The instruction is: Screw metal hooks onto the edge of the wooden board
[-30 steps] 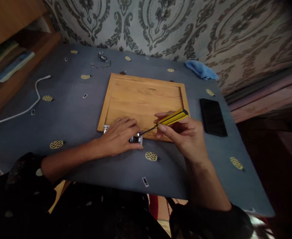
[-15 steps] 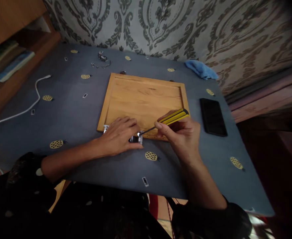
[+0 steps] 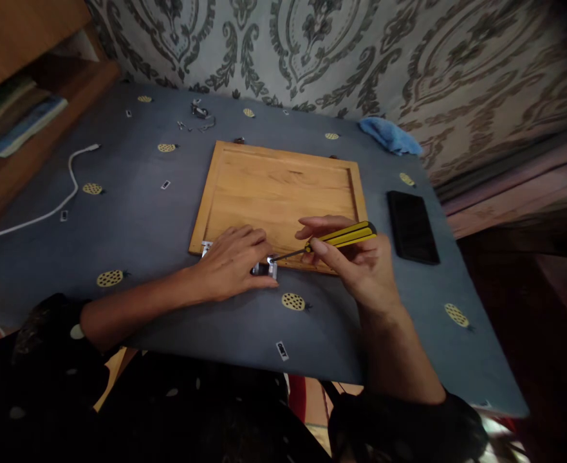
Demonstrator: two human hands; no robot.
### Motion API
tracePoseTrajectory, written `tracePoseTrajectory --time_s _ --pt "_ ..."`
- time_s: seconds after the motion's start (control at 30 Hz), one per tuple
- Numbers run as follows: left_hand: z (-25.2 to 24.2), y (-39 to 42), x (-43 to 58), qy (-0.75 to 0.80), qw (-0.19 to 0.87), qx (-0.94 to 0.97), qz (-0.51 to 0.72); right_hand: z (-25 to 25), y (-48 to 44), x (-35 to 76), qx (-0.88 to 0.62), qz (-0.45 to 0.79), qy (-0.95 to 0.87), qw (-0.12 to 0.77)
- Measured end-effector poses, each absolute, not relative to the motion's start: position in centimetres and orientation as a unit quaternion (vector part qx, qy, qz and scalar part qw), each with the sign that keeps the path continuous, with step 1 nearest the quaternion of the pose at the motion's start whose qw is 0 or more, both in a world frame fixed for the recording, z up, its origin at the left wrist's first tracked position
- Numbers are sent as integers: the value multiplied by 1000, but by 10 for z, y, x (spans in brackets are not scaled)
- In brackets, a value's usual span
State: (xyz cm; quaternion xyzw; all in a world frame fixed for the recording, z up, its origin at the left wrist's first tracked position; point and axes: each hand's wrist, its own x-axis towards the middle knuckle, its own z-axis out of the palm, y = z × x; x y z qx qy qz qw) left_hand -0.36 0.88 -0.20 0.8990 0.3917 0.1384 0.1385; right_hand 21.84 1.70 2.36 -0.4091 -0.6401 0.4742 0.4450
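Screwdriver (image 3: 345, 236), right of centre in the head view, is pinched in the right hand (image 3: 367, 267), tip at the fitting (image 3: 273, 271) below centre; the left hand (image 3: 232, 265), fingers bent, holds that fitting at the lower edge of the board (image 3: 283, 186).

A home room: ornate wallpaper (image 3: 244, 58), pineapple-print tabletop (image 3: 133, 225), probably books (image 3: 17, 122) on a dim shelf (image 3: 90, 90).

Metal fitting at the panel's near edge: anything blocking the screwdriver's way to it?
Nothing visible. From the right hand, the screwdriver reaches toward the metal fitting, its shaft uncovered. The left hand partly covers the fitting but leaves that line open; tip contact is too small to tell.
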Motion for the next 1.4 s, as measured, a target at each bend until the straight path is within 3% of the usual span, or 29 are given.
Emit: tracePoseTrajectory --time_s 0.6,0.97,1.4 --pt "-1 9 -3 396 138 899 128 19 23 205 -456 440 -597 492" --pt "-4 9 -5 388 141 898 149 31 20 220 -398 491 -652 420" --pt "-6 8 -5 389 116 901 151 21 21 212 -430 416 -655 462"
